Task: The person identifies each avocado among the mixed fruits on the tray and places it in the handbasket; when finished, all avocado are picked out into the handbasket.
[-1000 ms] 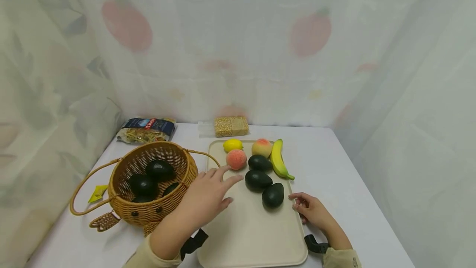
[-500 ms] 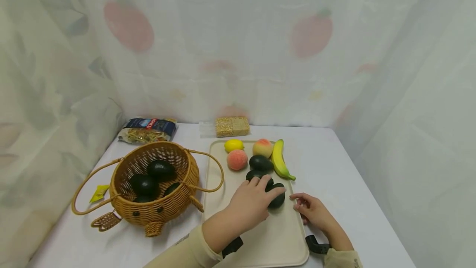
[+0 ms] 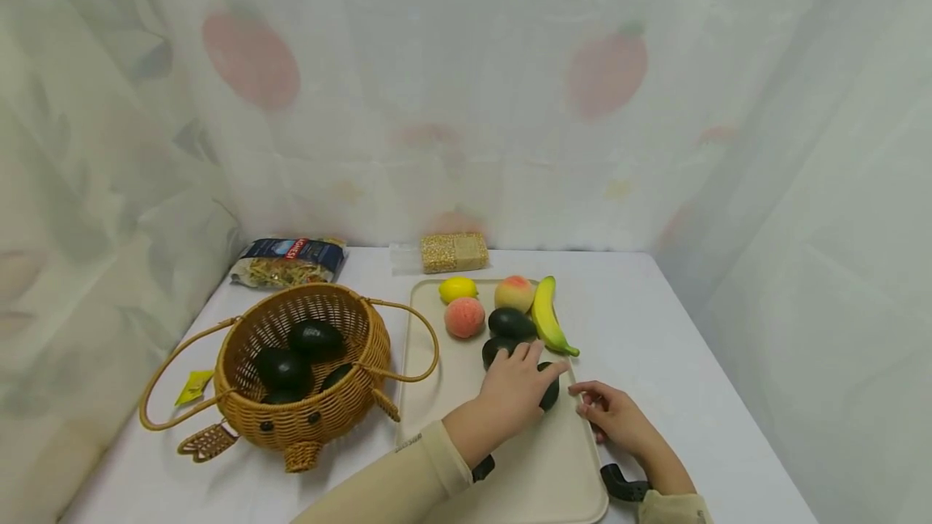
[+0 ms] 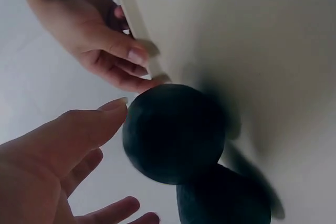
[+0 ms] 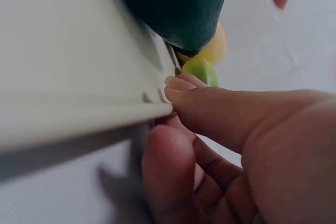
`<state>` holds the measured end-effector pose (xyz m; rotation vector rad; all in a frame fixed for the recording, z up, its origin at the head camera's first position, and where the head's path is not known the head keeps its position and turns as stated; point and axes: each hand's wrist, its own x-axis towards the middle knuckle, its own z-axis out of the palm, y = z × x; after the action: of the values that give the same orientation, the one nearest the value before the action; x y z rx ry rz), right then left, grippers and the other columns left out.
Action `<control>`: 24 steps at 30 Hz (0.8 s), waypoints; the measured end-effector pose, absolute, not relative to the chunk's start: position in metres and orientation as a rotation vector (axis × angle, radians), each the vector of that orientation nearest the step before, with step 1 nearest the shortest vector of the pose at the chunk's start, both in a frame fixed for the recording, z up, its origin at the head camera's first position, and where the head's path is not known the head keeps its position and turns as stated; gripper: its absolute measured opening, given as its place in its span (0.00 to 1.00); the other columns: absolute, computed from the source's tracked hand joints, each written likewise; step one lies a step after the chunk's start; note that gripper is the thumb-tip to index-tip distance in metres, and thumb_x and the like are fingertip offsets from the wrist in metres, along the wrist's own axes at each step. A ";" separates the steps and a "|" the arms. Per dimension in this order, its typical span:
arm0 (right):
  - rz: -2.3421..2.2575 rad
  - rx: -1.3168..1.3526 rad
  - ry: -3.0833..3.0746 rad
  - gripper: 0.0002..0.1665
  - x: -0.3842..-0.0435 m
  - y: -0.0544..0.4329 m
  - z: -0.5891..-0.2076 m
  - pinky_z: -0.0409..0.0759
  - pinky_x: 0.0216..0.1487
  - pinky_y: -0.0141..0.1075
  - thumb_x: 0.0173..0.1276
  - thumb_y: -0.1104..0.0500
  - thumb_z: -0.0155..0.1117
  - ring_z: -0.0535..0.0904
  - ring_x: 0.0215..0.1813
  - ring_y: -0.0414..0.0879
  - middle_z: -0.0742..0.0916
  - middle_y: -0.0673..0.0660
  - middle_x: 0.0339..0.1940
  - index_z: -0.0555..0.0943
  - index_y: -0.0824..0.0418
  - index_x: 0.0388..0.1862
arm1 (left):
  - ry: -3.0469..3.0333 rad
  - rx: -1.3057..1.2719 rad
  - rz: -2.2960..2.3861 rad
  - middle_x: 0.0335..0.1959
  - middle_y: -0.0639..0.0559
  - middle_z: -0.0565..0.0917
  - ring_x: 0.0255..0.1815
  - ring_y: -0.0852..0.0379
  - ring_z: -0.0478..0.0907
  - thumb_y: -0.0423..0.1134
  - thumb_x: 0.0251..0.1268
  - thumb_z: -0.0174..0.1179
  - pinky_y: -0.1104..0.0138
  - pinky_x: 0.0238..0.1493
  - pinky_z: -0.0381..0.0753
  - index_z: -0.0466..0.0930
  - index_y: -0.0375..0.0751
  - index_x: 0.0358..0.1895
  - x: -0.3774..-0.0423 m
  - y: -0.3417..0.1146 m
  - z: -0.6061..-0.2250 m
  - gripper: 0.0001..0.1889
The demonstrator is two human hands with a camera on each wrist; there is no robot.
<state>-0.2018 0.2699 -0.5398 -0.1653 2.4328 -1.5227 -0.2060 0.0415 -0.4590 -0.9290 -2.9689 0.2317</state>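
In the head view my left hand (image 3: 512, 391) reaches over the beige tray (image 3: 535, 471), its spread fingers at the nearest dark avocado (image 3: 551, 392). The left wrist view has the thumb beside that avocado (image 4: 176, 132), fingers apart and not curled round it. Part of a second avocado (image 3: 497, 350) is hidden behind the hand; a third (image 3: 511, 323) lies farther back. My right hand (image 3: 619, 421) pinches the tray's right rim, thumb on top and fingers beneath, as the right wrist view shows. To the left stands a wicker basket (image 3: 353, 407) with several avocados inside.
On the tray's far part sit a lemon (image 3: 458, 289), a red peach (image 3: 464, 317), a paler peach (image 3: 514, 294) and a banana (image 3: 548, 315) along the right rim. Behind are a pasta bag (image 3: 287, 262) and a grain packet (image 3: 455, 253). A yellow wrapper (image 3: 193, 387) lies beside the basket.
My left hand has moved right from beside the basket to over the nearer avocados, shifting slightly farther right in the last half second. My right hand stays at the tray's rim.
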 end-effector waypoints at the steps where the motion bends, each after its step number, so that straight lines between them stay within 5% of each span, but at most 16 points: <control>1: -1.521 -0.170 2.436 0.19 -0.202 0.270 -0.541 0.76 0.24 0.33 0.76 0.66 0.65 0.73 0.24 0.44 0.77 0.57 0.37 0.80 0.69 0.63 | -2.973 -0.925 0.257 0.77 0.51 0.69 0.74 0.53 0.68 0.62 0.65 0.71 0.55 0.66 0.75 0.65 0.74 0.78 -0.207 0.043 -0.461 0.39; 13: -1.519 -0.183 2.454 0.18 -0.202 0.269 -0.540 0.76 0.23 0.33 0.75 0.66 0.67 0.74 0.23 0.43 0.78 0.56 0.37 0.81 0.68 0.62 | -2.939 -0.958 0.453 0.71 0.59 0.75 0.70 0.59 0.68 0.50 0.78 0.61 0.60 0.67 0.70 0.72 0.74 0.74 -0.206 0.055 -0.479 0.25; 24: -1.527 -0.179 2.454 0.19 -0.201 0.270 -0.540 0.75 0.23 0.32 0.75 0.66 0.67 0.73 0.22 0.43 0.77 0.56 0.37 0.81 0.68 0.62 | -3.032 -0.927 0.380 0.67 0.50 0.76 0.61 0.52 0.76 0.48 0.79 0.60 0.61 0.57 0.77 0.73 0.76 0.72 -0.205 0.058 -0.487 0.23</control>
<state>-0.2009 0.2696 -0.5399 -0.1789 2.4542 -1.5273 -0.2048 0.0583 -0.4868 -0.9268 -3.0323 0.3803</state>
